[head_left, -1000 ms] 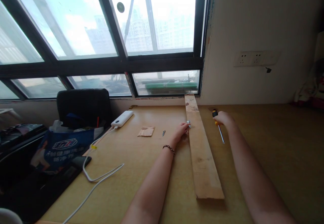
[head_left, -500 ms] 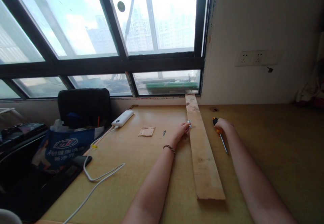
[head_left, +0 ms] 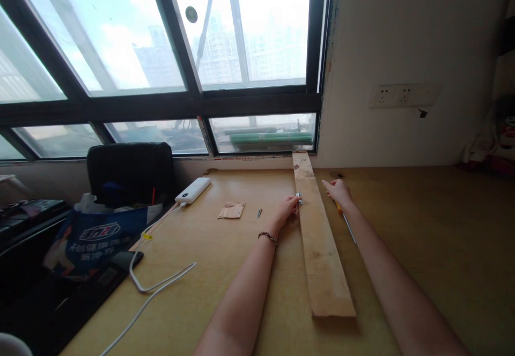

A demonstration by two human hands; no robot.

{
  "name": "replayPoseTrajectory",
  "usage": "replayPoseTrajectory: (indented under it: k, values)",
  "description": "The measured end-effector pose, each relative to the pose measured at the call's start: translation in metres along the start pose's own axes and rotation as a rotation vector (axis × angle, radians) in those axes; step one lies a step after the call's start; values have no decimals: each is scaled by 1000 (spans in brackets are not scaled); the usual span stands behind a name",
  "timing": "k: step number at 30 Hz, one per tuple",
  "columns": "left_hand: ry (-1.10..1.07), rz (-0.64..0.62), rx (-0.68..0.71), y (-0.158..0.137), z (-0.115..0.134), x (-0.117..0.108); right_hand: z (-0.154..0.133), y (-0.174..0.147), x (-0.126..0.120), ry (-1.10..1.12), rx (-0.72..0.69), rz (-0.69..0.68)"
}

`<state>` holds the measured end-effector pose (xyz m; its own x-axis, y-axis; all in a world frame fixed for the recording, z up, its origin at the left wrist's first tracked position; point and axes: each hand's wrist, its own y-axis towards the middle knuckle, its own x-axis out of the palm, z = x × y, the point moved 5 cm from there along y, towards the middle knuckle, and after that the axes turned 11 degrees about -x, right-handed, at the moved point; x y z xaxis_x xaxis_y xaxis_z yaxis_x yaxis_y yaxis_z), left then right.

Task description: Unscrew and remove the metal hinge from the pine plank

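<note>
My left hand (head_left: 288, 209) pinches a small shiny metal piece (head_left: 299, 199), perhaps a hinge, against the left edge of a long wooden board (head_left: 324, 249). Beyond the board's right edge, my right hand (head_left: 338, 192) has its lower fingers curled round a screwdriver (head_left: 338, 206) with an orange handle. Its shaft slants down and right, and the handle's butt is hidden. The index finger reaches out toward the board; whether anything tiny is at its tip is unclear. Left of my left hand lie small screws (head_left: 259, 213) and a thin square wood piece (head_left: 232, 210).
A white power bank (head_left: 193, 190) with a white cable (head_left: 161, 286) lies on the left of the table (head_left: 225, 249). Past that edge stand a black chair (head_left: 129, 171) and a blue bag (head_left: 96, 240). The board's far end nearly meets the window frame (head_left: 257, 103).
My right hand has shifted left toward the board and its index finger has stretched out. The screwdriver is more slanted, with its butt now hidden. My left hand keeps its place.
</note>
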<state>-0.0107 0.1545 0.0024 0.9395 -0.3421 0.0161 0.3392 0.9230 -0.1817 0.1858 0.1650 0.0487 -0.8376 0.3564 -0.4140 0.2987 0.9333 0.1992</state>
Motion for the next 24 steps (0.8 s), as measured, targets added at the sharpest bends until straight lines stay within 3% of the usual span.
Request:
replayPoseTrajectory:
  k: [4, 6, 8, 13, 24]
  values:
    - [33, 29, -19, -3, 4, 1, 2, -34, 46, 660, 182, -428]
    - [51, 53, -19, -5, 6, 1, 5, -49, 57, 844, 281, -619]
    - [60, 63, -14, -6, 7, 1, 9, -58, 62, 945, 361, -711]
    - [29, 57, -15, -4, 4, 1, 17, -65, 71, 1036, 466, -728]
    - [57, 139, -4, 7, -8, -5, 22, -63, 75, 1030, 448, -668]
